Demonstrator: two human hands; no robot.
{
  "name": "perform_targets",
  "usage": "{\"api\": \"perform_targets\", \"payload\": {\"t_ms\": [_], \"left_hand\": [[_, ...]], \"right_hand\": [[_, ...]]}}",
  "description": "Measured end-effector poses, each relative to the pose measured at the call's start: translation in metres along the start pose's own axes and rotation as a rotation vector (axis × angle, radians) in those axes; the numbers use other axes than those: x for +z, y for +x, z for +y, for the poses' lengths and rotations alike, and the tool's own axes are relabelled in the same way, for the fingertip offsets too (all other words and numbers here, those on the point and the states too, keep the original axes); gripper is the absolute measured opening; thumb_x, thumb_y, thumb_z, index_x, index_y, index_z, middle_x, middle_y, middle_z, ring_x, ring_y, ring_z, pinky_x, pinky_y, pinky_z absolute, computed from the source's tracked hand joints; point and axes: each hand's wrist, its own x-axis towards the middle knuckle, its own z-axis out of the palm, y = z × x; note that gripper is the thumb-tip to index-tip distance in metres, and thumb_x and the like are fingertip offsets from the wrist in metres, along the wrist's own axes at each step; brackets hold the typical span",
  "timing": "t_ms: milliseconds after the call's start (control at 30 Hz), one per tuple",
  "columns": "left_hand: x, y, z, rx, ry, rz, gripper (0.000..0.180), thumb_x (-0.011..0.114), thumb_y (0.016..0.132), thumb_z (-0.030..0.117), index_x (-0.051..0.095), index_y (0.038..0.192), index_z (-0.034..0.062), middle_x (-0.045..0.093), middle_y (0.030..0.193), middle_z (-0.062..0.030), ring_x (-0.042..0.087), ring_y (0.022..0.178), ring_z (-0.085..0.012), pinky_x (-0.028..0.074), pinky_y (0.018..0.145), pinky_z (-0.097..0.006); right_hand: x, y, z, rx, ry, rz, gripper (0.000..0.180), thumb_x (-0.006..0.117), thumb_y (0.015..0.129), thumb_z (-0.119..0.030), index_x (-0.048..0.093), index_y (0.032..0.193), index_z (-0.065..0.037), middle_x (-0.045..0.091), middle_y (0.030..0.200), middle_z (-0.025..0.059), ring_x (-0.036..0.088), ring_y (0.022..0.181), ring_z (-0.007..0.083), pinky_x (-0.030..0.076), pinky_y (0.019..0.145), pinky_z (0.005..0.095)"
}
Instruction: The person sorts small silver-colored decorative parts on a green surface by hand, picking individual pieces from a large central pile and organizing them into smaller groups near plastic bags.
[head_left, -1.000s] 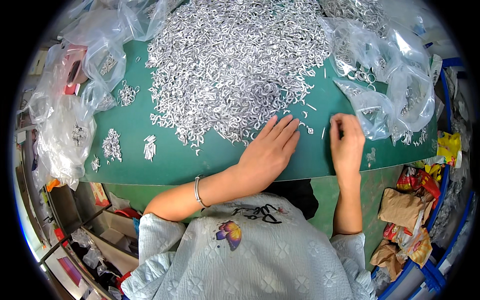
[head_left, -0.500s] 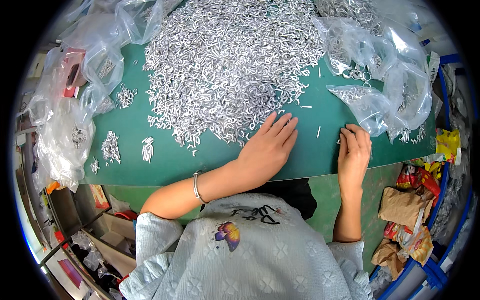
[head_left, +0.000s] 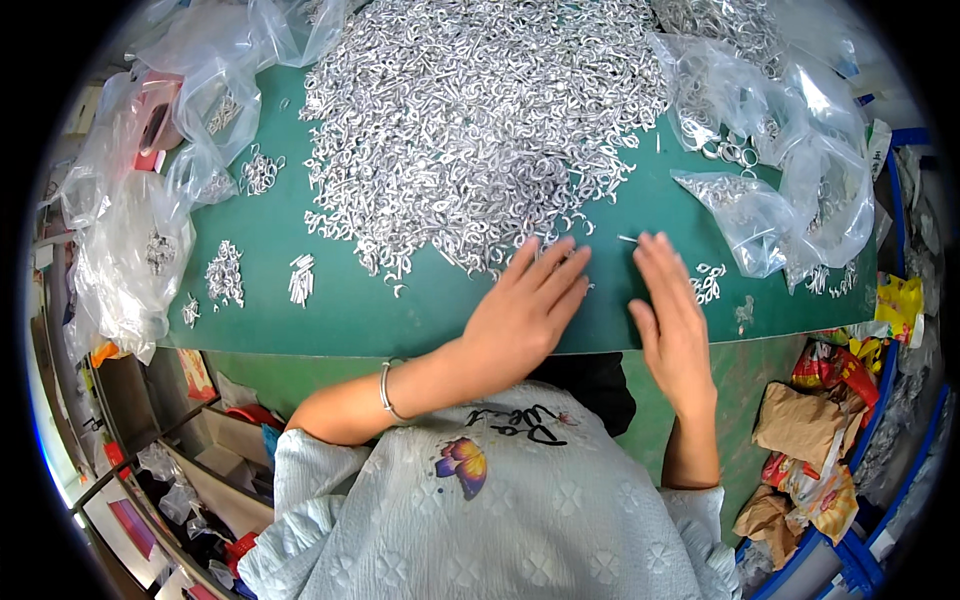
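A broad heap of small silvery metal pieces (head_left: 470, 120), many of them curved like hooks or crescents, covers the middle of the green tabletop (head_left: 370, 320). My left hand (head_left: 527, 312) lies palm down at the heap's near edge, fingers spread and holding nothing visible. Whatever lies beneath those fingers is hidden. To its right, my right hand (head_left: 676, 335) is open, thumb apart and fingers stretched forward. A thin silver pin (head_left: 627, 239) rests by its fingertips. Just right of that hand sits a small cluster of silvery pieces (head_left: 707, 284).
Clear plastic bags with metal parts stand at the left (head_left: 130, 260) and right (head_left: 735, 215). Small sorted groups include rings (head_left: 261, 171), straight pins (head_left: 301, 279) and little parts (head_left: 225, 273). A pink object (head_left: 157, 125) is among the left bags. Blue shelving (head_left: 850, 560) holds packages.
My right hand has gone from bent fingers at the right to stretched fingers, farther left. The small cluster beside it now shows. My left hand stays by the heap's edge, shifted slightly.
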Motion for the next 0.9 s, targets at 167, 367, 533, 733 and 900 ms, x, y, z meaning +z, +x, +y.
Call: {"api": "perform_targets", "payload": {"t_ms": [167, 367, 533, 733, 900], "left_hand": [[0.008, -0.015, 0.014, 0.010, -0.171, 0.030, 0.042, 0.057, 0.078, 0.005, 0.060, 0.117, -0.0095, 0.051, 0.138, -0.0231, 0.049, 0.129, -0.0368, 0.036, 0.108, -0.051], [0.009, -0.019, 0.007, -0.017, -0.017, 0.071, 0.041, 0.057, 0.079, 0.005, 0.060, 0.116, -0.0115, 0.050, 0.140, -0.0203, 0.049, 0.129, -0.0353, 0.036, 0.108, -0.050], [0.000, -0.019, 0.003, -0.134, 0.068, 0.087, 0.044, 0.056, 0.079, 0.004, 0.058, 0.121, -0.0104, 0.049, 0.142, -0.0184, 0.046, 0.131, -0.0329, 0.036, 0.106, -0.048], [0.019, -0.019, 0.019, 0.045, -0.033, -0.014, 0.052, 0.057, 0.078, 0.004, 0.054, 0.127, -0.0102, 0.046, 0.144, -0.0199, 0.043, 0.135, -0.0330, 0.034, 0.109, -0.050], [0.014, -0.021, 0.009, -0.088, 0.074, 0.037, 0.050, 0.057, 0.079, 0.004, 0.054, 0.127, -0.0096, 0.046, 0.144, -0.0209, 0.043, 0.135, -0.0353, 0.034, 0.110, -0.051]], "right_hand": [[0.016, -0.009, -0.009, 0.010, -0.149, -0.065, 0.048, 0.057, 0.090, 0.002, 0.046, 0.136, 0.008, 0.040, 0.149, 0.0225, 0.037, 0.140, 0.0390, 0.032, 0.114, 0.0488], [0.026, 0.006, -0.007, -0.040, -0.079, -0.014, 0.048, 0.056, 0.090, 0.003, 0.045, 0.138, 0.007, 0.040, 0.150, 0.0194, 0.035, 0.141, 0.0375, 0.032, 0.114, 0.0505], [0.033, -0.018, -0.008, -0.009, -0.058, -0.070, 0.050, 0.056, 0.090, 0.002, 0.045, 0.139, 0.004, 0.040, 0.151, 0.0177, 0.035, 0.142, 0.0372, 0.031, 0.115, 0.0504], [0.013, 0.009, -0.002, -0.108, -0.111, -0.039, 0.052, 0.058, 0.088, 0.003, 0.047, 0.139, 0.003, 0.040, 0.151, 0.0159, 0.037, 0.141, 0.0344, 0.032, 0.114, 0.0490], [0.018, -0.017, 0.004, -0.075, -0.113, -0.158, 0.058, 0.062, 0.086, 0.000, 0.044, 0.140, 0.003, 0.039, 0.152, 0.0159, 0.034, 0.142, 0.0343, 0.029, 0.116, 0.0499]]}}
